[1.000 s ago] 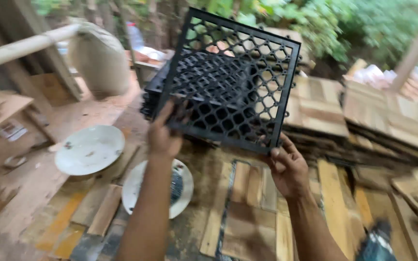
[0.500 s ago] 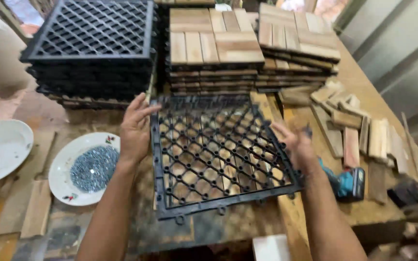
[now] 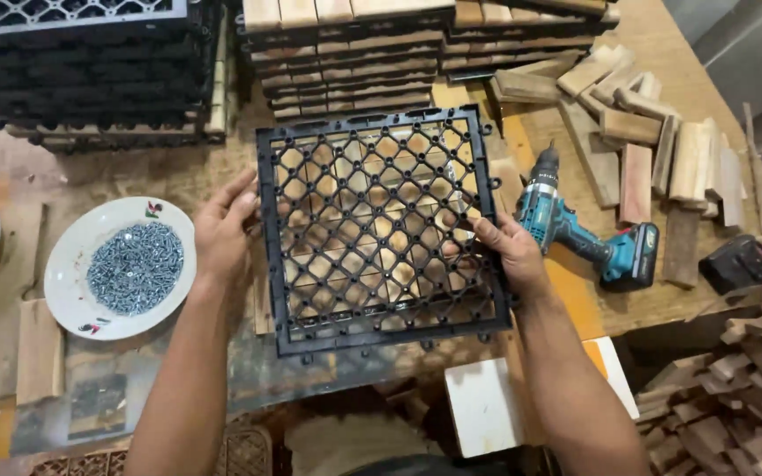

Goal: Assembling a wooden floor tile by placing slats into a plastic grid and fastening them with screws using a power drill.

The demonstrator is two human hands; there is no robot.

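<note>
Both hands grip a black lattice tile base by its opposite edges, flat on the table.

Head view: the left hand [image 3: 222, 231] closes thumb and fingers over the left rim of the black plastic grid [image 3: 379, 227], and the right hand [image 3: 506, 250] clasps the right rim, fingers hooked through the mesh. The grid lies square on the table [image 3: 178, 172], just in front of stacked wooden tiles [image 3: 346, 44]. It looks light and fairly stiff, though an open lattice probably flexes if lifted by one corner; the solid border seems the surest hold. A plate of screws [image 3: 121, 267] sits to the left, a teal cordless drill [image 3: 584, 234] to the right.
</note>
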